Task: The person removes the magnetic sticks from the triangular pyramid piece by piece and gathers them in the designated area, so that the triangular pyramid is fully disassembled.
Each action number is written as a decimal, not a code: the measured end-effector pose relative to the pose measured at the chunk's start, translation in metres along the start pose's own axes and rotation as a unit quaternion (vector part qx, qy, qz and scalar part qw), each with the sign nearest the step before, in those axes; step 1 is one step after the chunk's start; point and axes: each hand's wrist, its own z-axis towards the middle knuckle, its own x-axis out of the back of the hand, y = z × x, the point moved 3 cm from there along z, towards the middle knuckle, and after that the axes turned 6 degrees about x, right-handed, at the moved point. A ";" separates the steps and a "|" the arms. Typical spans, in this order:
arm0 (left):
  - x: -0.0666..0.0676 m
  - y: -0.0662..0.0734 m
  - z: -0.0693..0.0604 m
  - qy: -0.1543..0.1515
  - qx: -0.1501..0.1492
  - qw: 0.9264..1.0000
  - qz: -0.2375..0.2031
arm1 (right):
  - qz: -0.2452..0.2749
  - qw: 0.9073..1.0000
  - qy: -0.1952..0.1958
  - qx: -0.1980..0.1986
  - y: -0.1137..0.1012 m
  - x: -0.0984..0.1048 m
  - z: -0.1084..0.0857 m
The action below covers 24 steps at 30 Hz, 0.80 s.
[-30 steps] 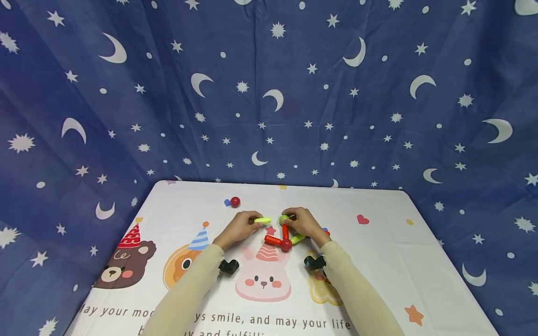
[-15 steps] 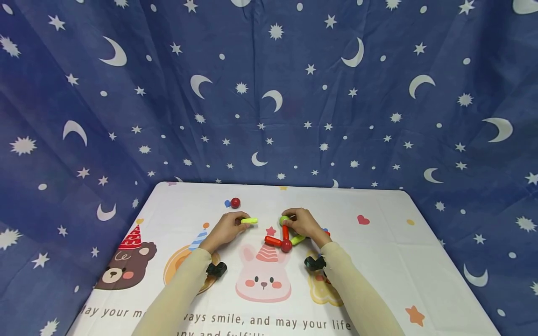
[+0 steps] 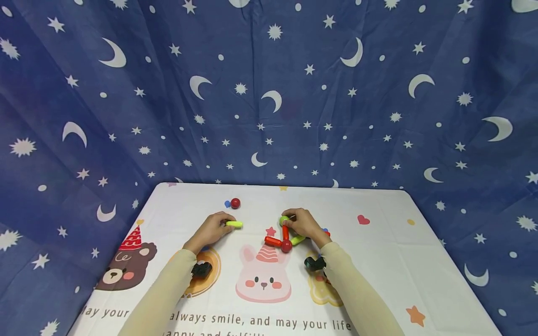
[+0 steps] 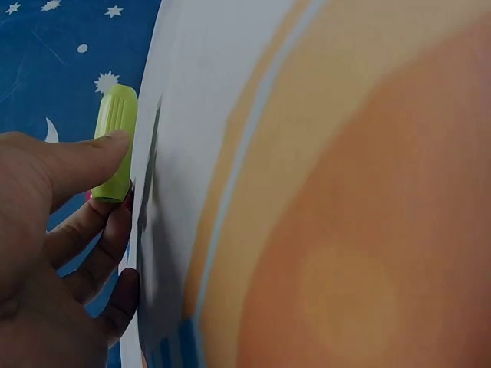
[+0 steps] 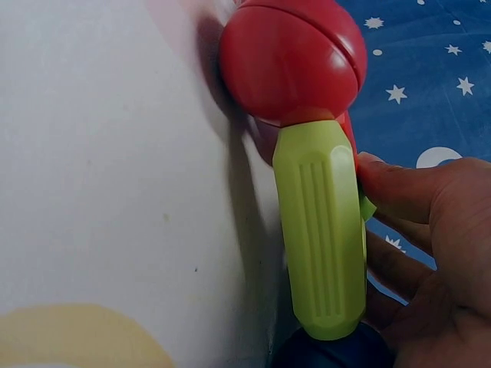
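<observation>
The person's left hand (image 3: 214, 228) pinches a yellow-green rod (image 3: 234, 224) between thumb and fingers, well apart from the joined pieces; the grip leaves one end jutting free, which likely keeps that end unobstructed. The right hand (image 3: 303, 223) has its fingers closed round a green ball (image 3: 284, 220) at the far end of an upright red rod (image 3: 286, 232), probably to steady the assembly on the worktop (image 3: 378, 280). That rod runs to a red ball (image 3: 286, 246), which serves as a hub: a second red rod (image 3: 273, 241) and a ribbed green rod (image 5: 321, 230) also meet it. A dark blue ball (image 5: 337, 356) sits at the green rod's other end, partly cut off from view. Beyond the left hand, a loose red ball (image 3: 235, 203) rests apart, touched by neither hand.
</observation>
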 end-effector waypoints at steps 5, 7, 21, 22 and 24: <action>0.002 -0.005 0.000 -0.010 0.006 1.000 -0.001 | 0.000 1.000 0.001 0.000 0.000 0.000 0.000; 0.002 -0.005 0.000 -0.012 0.007 1.000 -0.001 | 0.000 1.000 0.002 0.001 0.001 0.000 0.000; 0.003 -0.007 0.000 -0.016 0.006 1.000 -0.006 | -0.005 1.000 0.000 0.004 0.000 0.000 0.000; 0.003 -0.006 0.000 -0.013 0.005 1.000 -0.006 | -0.004 1.000 0.000 0.004 0.000 0.000 0.000; 0.004 -0.004 -0.001 -0.004 -0.001 1.000 -0.007 | -0.003 1.000 0.001 0.003 0.001 0.000 0.000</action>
